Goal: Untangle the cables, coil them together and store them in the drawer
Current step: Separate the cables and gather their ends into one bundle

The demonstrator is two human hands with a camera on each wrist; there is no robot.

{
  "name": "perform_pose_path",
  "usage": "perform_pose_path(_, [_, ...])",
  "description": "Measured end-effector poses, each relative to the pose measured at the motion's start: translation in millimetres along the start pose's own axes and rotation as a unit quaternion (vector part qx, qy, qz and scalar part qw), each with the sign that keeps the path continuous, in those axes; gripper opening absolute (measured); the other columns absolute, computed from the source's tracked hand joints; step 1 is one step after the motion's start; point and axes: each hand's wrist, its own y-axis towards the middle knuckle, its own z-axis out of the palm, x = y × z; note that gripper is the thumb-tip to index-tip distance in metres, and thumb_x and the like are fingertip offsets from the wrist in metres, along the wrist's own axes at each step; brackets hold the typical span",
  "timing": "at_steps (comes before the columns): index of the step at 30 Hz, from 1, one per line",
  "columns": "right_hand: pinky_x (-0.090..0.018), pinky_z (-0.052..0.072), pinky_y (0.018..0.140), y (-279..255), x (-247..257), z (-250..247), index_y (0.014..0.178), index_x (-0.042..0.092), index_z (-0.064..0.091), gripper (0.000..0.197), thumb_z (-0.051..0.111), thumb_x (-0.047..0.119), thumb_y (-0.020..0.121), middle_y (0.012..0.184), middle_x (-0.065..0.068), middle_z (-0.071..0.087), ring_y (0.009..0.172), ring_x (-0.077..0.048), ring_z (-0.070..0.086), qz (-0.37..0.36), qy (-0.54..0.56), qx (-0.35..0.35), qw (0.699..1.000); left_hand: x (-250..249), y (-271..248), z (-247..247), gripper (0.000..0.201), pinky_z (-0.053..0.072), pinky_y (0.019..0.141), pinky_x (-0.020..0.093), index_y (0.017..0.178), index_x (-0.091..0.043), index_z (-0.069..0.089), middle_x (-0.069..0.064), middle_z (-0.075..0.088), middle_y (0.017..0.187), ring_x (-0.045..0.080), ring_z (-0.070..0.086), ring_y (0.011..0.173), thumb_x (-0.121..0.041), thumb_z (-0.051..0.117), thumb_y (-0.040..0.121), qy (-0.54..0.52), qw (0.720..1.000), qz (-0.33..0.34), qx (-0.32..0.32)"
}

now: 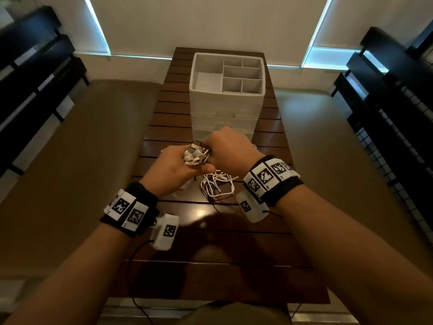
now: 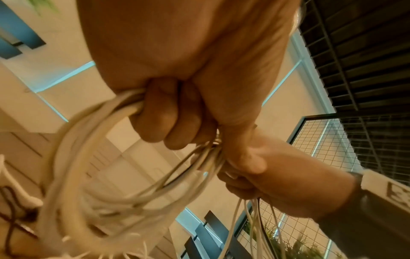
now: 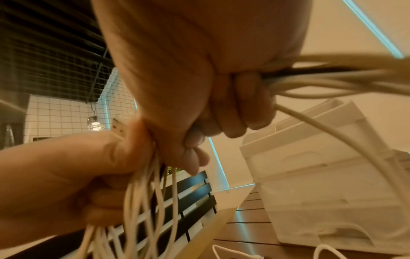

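Coiling was underway: left hand (image 1: 172, 167) and right hand (image 1: 230, 146) both clenched the cables (image 1: 218, 184); next, wind the slack.

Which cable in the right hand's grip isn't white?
The black cable: one dark strand leaving the right hand among white cables.

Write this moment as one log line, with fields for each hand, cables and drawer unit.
left hand: grips cables | right hand: grips same bundle | loose ends trail on table | drawer unit: drawers shut
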Motion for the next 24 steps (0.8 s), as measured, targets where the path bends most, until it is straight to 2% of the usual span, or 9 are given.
perform_pose_path(4, [-0.027,0.037,0.057,-0.1,-9.9,-4.1,0.080,0.023,0.063,0.022,0.073,0.039,0.091,0.070,0.009,0.059,0.064,-0.011,0.057,-0.016,0.099,-0.020,0.995,3.7,4.5,-18.7,0.019,0.053,0.065,0.033,0.091,-0.015,0.079,0.004,0.076,0.080,0.020,0.071,0.073,-0.034,0.077,0.092,0.046,0.998,0.018,-0.049])
perform_pose_path(7, [-0.016,0.036,0.054,-6.8,-15.4,-5.1,0.077,0.031,0.059,0.025,0.077,0.040,0.089,0.069,0.010,0.060,0.059,-0.002,0.055,-0.015,0.202,-0.002,0.979,1.1,5.0,-17.2,0.026,0.050,0.063,0.040,0.084,-0.013,0.076,0.009,0.072,0.074,0.029,0.067,0.069,-0.033,0.071,0.099,0.084,0.995,0.044,-0.038])
perform_pose_path(10, [-0.022,0.048,0.060,-16.4,-29.6,7.5,0.087,0.028,0.068,0.018,0.083,0.038,0.084,0.074,0.004,0.068,0.064,-0.008,0.063,0.016,0.284,0.055,0.957,5.2,3.8,-13.2,0.022,0.048,0.061,0.027,0.082,-0.020,0.076,0.002,0.073,0.073,0.016,0.067,0.067,-0.028,0.069,0.101,0.071,0.995,0.039,-0.056])
perform_pose_path(12, [-0.028,0.050,0.066,-26.7,-53.4,30.4,0.084,0.023,0.066,0.023,0.085,0.036,0.082,0.076,0.002,0.067,0.070,-0.013,0.064,0.070,0.253,0.077,0.962,8.0,1.3,-20.1,0.020,0.047,0.065,0.017,0.084,-0.024,0.077,-0.006,0.074,0.075,0.003,0.067,0.069,-0.027,0.067,0.101,0.051,0.995,0.023,-0.081])
perform_pose_path(14, [-0.036,0.052,0.071,-38.0,-81.5,60.0,0.085,0.018,0.067,0.025,0.083,0.038,0.083,0.082,-0.004,0.067,0.078,-0.020,0.065,0.144,0.189,0.058,0.970,5.1,-4.6,-25.9,0.022,0.043,0.063,0.008,0.087,-0.016,0.077,-0.018,0.070,0.067,-0.004,0.064,0.064,-0.022,0.065,0.103,0.041,0.995,0.017,-0.085])
perform_pose_path(17, [-0.033,0.047,0.070,-46.7,-102.6,90.5,0.082,0.022,0.065,0.018,0.072,0.035,0.091,0.090,-0.010,0.070,0.083,-0.028,0.066,0.231,0.176,0.051,0.956,-0.7,-13.3,-22.5,0.022,0.039,0.058,0.006,0.086,-0.005,0.076,-0.026,0.060,0.054,-0.009,0.056,0.054,-0.012,0.064,0.103,0.023,0.997,0.012,-0.074])
perform_pose_path(19, [-0.031,0.045,0.073,-45.8,-101.2,89.9,0.088,0.022,0.069,0.016,0.062,0.029,0.101,0.090,-0.008,0.071,0.087,-0.026,0.064,0.266,0.198,0.068,0.941,-1.4,-15.4,-15.3,0.030,0.038,0.057,0.006,0.075,-0.017,0.075,-0.025,0.057,0.050,-0.008,0.055,0.051,-0.010,0.065,0.102,0.013,0.998,0.005,-0.066])
perform_pose_path(21, [-0.030,0.049,0.075,-40.9,-99.4,79.3,0.087,0.020,0.071,0.023,0.057,0.026,0.104,0.083,-0.004,0.073,0.083,-0.022,0.067,0.278,0.241,0.025,0.929,1.4,-15.3,-10.3,0.039,0.038,0.057,0.006,0.067,-0.030,0.072,-0.024,0.057,0.050,-0.007,0.055,0.052,-0.012,0.066,0.102,0.009,0.998,0.002,-0.067])
perform_pose_path(24, [-0.047,0.064,0.072,-35.6,-97.2,56.1,0.089,0.015,0.073,0.021,0.059,0.020,0.104,0.080,-0.008,0.078,0.073,-0.027,0.075,0.260,0.431,-0.112,0.857,5.5,-16.2,-9.5,0.024,0.041,0.060,0.007,0.079,-0.016,0.076,-0.024,0.063,0.057,-0.007,0.058,0.057,-0.016,0.066,0.102,0.005,0.998,-0.001,-0.063])
